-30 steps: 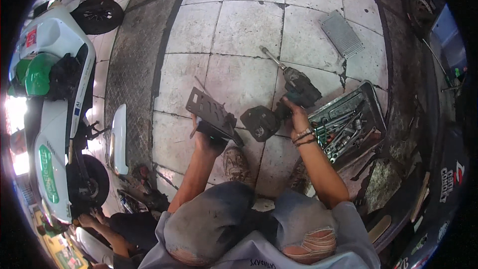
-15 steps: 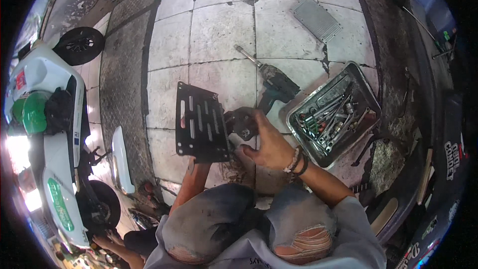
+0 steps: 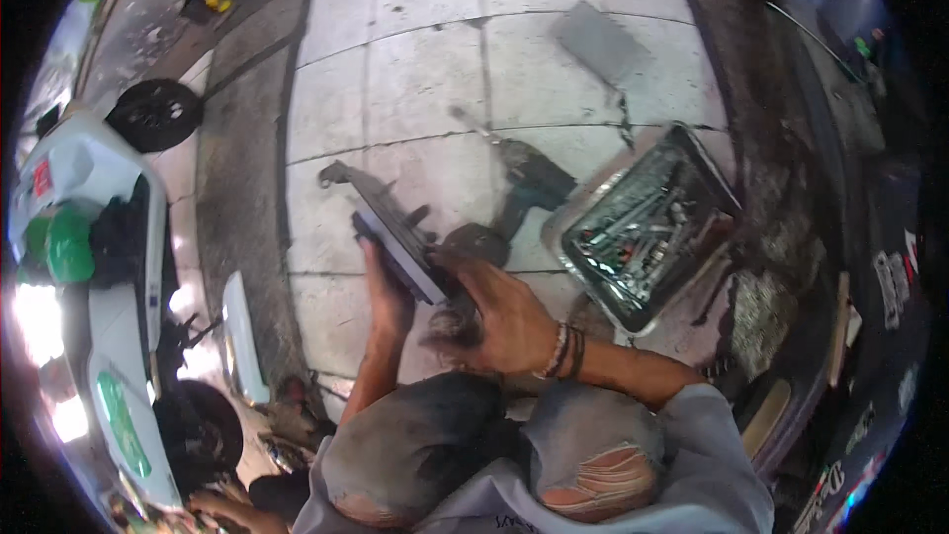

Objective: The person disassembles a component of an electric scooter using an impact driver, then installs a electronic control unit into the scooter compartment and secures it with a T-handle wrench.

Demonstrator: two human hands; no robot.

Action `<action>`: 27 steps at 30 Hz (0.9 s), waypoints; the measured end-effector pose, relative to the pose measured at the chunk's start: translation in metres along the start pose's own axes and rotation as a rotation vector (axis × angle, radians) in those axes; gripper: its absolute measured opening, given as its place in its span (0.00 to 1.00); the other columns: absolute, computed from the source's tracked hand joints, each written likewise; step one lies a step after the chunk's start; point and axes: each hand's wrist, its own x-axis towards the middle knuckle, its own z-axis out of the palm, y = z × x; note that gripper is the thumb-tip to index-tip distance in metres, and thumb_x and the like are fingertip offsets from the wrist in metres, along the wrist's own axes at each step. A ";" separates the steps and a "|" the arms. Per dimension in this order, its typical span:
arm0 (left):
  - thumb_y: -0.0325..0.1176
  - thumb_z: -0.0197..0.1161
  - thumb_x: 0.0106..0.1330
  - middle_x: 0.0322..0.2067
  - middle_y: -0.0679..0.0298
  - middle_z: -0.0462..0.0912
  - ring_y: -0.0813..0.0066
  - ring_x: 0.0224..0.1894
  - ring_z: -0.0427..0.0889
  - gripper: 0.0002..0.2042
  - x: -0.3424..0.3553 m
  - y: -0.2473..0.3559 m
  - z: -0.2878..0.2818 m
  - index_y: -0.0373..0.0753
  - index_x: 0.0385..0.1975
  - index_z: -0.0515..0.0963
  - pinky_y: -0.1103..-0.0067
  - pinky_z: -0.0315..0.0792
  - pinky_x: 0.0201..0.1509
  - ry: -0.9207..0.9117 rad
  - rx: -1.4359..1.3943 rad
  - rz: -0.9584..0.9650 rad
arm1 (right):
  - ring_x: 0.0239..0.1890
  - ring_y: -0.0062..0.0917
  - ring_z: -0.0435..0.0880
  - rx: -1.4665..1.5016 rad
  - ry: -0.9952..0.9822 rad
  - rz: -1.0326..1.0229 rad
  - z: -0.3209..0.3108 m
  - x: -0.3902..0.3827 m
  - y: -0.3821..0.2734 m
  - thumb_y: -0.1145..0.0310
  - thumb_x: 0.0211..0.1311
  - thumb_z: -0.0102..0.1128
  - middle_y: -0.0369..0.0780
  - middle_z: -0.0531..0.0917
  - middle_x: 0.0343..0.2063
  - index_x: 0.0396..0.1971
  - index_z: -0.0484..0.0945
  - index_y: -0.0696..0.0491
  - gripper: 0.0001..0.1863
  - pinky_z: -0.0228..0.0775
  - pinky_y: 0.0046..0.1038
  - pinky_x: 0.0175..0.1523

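Dark flat metal bracket [image 3: 397,231], mid-frame — likely stiff, light; grip edges. Left hand [image 3: 389,305] clamped on it; right hand [image 3: 512,321] — can't tell.

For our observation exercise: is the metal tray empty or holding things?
Holding things: metal tools lie inside the metal tray, within its rim.

this looks like a workshop for fixing motorbikes. a white and green motorbike [image 3: 112,324] stands on the left, and a power drill [image 3: 534,184] and a metal tray [image 3: 590,288] of tools [image 3: 645,225] sit on the dirty tile floor [image 3: 425,79].
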 end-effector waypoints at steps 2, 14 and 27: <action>0.68 0.35 0.76 0.67 0.45 0.71 0.55 0.61 0.77 0.40 0.006 -0.015 -0.017 0.39 0.74 0.57 0.61 0.70 0.66 -0.115 0.083 0.014 | 0.55 0.52 0.80 0.161 0.038 0.225 -0.008 -0.005 0.018 0.58 0.64 0.67 0.56 0.77 0.58 0.69 0.64 0.58 0.37 0.73 0.43 0.62; 0.52 0.57 0.76 0.58 0.54 0.75 0.63 0.52 0.82 0.33 0.044 -0.021 -0.019 0.35 0.71 0.62 0.66 0.78 0.51 -0.045 0.157 -0.133 | 0.20 0.12 0.72 0.425 0.230 0.596 -0.041 -0.025 0.072 0.56 0.74 0.63 0.32 0.80 0.20 0.46 0.85 0.61 0.20 0.66 0.22 0.25; 0.50 0.65 0.71 0.44 0.57 0.81 0.70 0.41 0.84 0.32 0.055 0.235 0.145 0.32 0.65 0.67 0.71 0.83 0.42 -0.408 0.471 -0.175 | 0.31 0.51 0.84 0.130 0.433 0.648 -0.220 0.054 -0.117 0.53 0.73 0.58 0.57 0.83 0.26 0.43 0.82 0.61 0.23 0.74 0.44 0.40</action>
